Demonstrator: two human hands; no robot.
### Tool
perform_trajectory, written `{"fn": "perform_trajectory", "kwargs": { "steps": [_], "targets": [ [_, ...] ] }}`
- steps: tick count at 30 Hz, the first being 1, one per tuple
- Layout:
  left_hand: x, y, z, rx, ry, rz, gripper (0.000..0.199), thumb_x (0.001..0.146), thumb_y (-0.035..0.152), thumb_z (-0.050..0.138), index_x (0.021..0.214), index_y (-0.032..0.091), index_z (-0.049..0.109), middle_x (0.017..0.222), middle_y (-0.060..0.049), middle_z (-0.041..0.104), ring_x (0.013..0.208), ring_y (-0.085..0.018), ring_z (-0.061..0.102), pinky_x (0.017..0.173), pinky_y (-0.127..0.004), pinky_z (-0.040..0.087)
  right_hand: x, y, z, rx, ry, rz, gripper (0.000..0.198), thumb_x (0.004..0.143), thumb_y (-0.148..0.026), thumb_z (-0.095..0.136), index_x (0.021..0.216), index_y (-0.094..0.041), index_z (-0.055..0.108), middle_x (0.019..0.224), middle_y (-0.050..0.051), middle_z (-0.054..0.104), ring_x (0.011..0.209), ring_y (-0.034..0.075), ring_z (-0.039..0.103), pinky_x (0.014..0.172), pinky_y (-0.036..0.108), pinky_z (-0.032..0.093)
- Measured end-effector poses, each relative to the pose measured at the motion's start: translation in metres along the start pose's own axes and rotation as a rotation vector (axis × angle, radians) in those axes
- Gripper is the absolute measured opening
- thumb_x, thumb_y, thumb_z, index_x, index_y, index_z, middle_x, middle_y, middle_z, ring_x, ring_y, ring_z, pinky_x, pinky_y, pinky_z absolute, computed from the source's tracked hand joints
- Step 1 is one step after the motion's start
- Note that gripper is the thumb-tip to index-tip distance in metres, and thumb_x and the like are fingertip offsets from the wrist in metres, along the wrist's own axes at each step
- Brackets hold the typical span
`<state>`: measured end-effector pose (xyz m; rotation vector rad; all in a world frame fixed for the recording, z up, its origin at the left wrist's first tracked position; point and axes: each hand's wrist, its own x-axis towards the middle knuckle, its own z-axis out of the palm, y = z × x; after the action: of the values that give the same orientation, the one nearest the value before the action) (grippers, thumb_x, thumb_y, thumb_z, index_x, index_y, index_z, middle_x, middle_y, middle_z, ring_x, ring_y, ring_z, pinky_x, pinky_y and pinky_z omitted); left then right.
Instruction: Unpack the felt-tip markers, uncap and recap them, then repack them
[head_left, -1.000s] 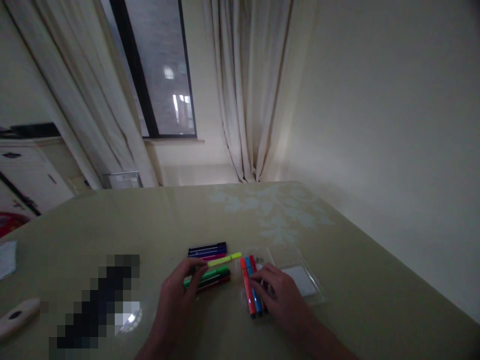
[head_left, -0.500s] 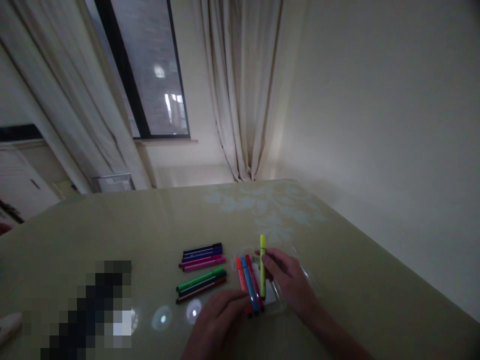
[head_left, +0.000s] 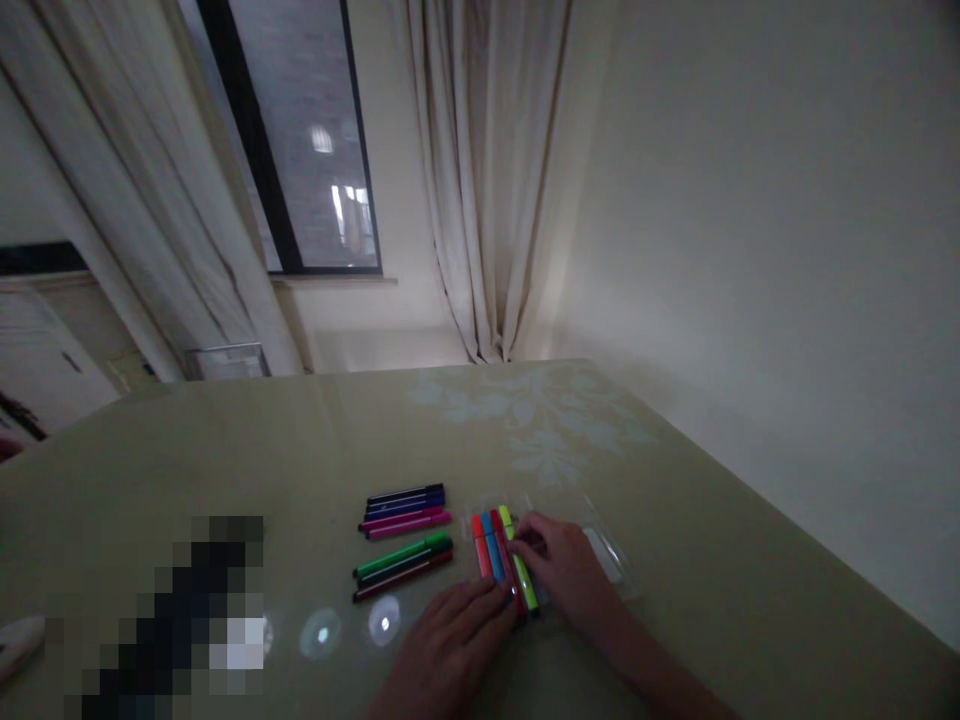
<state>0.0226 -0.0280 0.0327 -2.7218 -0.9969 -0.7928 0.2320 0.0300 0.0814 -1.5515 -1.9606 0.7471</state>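
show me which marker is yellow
The yellow marker, rightmost of the four side by side, at the right hand; the orange marker, blue marker and red marker lie to its left. No other marker is yellow.

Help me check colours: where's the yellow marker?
The yellow marker lies right of centre in the head view, beside the crimson marker and right hand.

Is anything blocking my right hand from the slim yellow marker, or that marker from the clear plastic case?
Nothing visible stands in the way. The right hand has fingertips at the slim yellow marker, which lies over the clear plastic case, beside the dark red marker. The left hand covers lower parts of neighbouring markers.
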Motion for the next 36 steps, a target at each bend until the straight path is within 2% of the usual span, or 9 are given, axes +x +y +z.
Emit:
{"fn": "perform_trajectory", "kwargs": {
  "steps": [5, 9, 13, 15, 22, 26, 28, 31, 36],
  "targets": [
    [0.005, 0.002, -0.009, -0.089, 0.025, -0.041, 0.038, 0.104, 0.019, 0.045, 0.137, 0.030, 0.061, 0.129, -0.001, 0.076, 0.115, -0.017, 0.072, 0.096, -0.027, 0.060, 0.001, 0.007, 0.004, -0.180, 0.009, -0.051, 0.015, 0.091, -0.021, 0.065, 0.076, -0.020, 0.069, 0.079, 0.003, 0.073, 0.074, 0.019, 0.066, 0.069, 0.027, 0.043],
    [0.000, -0.019, -0.025, -0.087, 0.056, -0.355, 0.026, 0.103, 0.028, 0.047, 0.108, 0.031, 0.072, 0.110, -0.001, 0.080, 0.099, -0.020, 0.076, 0.083, -0.030, 0.063, -0.002, 0.006, 0.004, -0.205, -0.003, -0.062, 0.015, 0.094, -0.021, 0.061, 0.082, -0.019, 0.069, 0.083, 0.004, 0.073, 0.078, 0.019, 0.066, 0.071, 0.028, 0.042],
    [-0.014, -0.051, -0.042, 0.091, 0.032, -0.665, 0.031, 0.099, 0.030, 0.045, 0.105, 0.029, 0.075, 0.107, -0.008, 0.077, 0.097, -0.032, 0.073, 0.082, -0.047, 0.059, -0.004, 0.002, 0.001, -0.193, -0.007, -0.067, 0.016, 0.096, -0.019, 0.059, 0.084, -0.019, 0.070, 0.085, 0.004, 0.072, 0.079, 0.019, 0.066, 0.072, 0.028, 0.042],
    [-0.018, -0.061, -0.048, 0.120, -0.001, -0.742, 0.030, 0.097, 0.031, 0.046, 0.096, 0.027, 0.076, 0.103, -0.009, 0.077, 0.094, -0.034, 0.071, 0.081, -0.049, 0.057, -0.005, 0.001, 0.001, -0.185, -0.005, -0.080, 0.016, 0.096, -0.018, 0.058, 0.087, -0.019, 0.071, 0.087, 0.005, 0.071, 0.081, 0.020, 0.066, 0.074, 0.028, 0.043],
    [-0.016, -0.066, -0.052, -0.028, -0.050, -0.813, 0.025, 0.095, 0.035, 0.049, 0.088, 0.025, 0.070, 0.091, -0.006, 0.077, 0.086, -0.030, 0.071, 0.078, -0.045, 0.055, -0.005, 0.001, 0.002, -0.120, -0.001, -0.118, 0.016, 0.097, -0.018, 0.057, 0.093, -0.018, 0.072, 0.094, 0.006, 0.068, 0.082, 0.019, 0.065, 0.076, 0.028, 0.046],
    [-0.010, -0.062, -0.054, -0.212, 0.091, -0.843, 0.028, 0.094, 0.040, 0.050, 0.097, 0.026, 0.073, 0.102, -0.007, 0.078, 0.097, -0.031, 0.071, 0.088, -0.048, 0.055, -0.005, 0.001, 0.003, -0.052, 0.020, -0.140, 0.017, 0.098, -0.019, 0.056, 0.095, -0.017, 0.073, 0.094, 0.006, 0.067, 0.080, 0.018, 0.064, 0.076, 0.028, 0.047],
    [-0.004, -0.053, -0.055, -0.370, 0.157, -0.825, 0.028, 0.095, 0.043, 0.052, 0.102, 0.026, 0.074, 0.106, -0.007, 0.078, 0.099, -0.029, 0.072, 0.088, -0.044, 0.057, -0.007, -0.003, 0.003, 0.027, 0.026, -0.165, 0.017, 0.099, -0.024, 0.058, 0.096, -0.018, 0.074, 0.094, 0.005, 0.067, 0.079, 0.018, 0.063, 0.076, 0.029, 0.046],
    [0.005, -0.032, -0.052, -0.599, 0.172, -0.814, 0.027, 0.097, 0.046, 0.056, 0.103, 0.027, 0.074, 0.102, -0.005, 0.079, 0.095, -0.024, 0.074, 0.082, -0.035, 0.059, -0.013, -0.014, 0.003, 0.205, -0.023, -0.168, 0.019, 0.098, -0.035, 0.063, 0.097, -0.020, 0.075, 0.090, 0.003, 0.068, 0.079, 0.018, 0.063, 0.073, 0.028, 0.046],
    [0.010, -0.004, -0.036, -0.677, 0.167, -0.758, 0.021, 0.095, 0.043, 0.064, 0.103, 0.027, 0.074, 0.092, 0.000, 0.078, 0.082, -0.018, 0.072, 0.073, -0.027, 0.056, -0.021, -0.032, 0.005, 0.559, -0.125, -0.094, 0.032, 0.095, -0.048, 0.066, 0.088, -0.018, 0.072, 0.080, 0.001, 0.066, 0.077, 0.017, 0.061, 0.069, 0.027, 0.046]
  ]
}}
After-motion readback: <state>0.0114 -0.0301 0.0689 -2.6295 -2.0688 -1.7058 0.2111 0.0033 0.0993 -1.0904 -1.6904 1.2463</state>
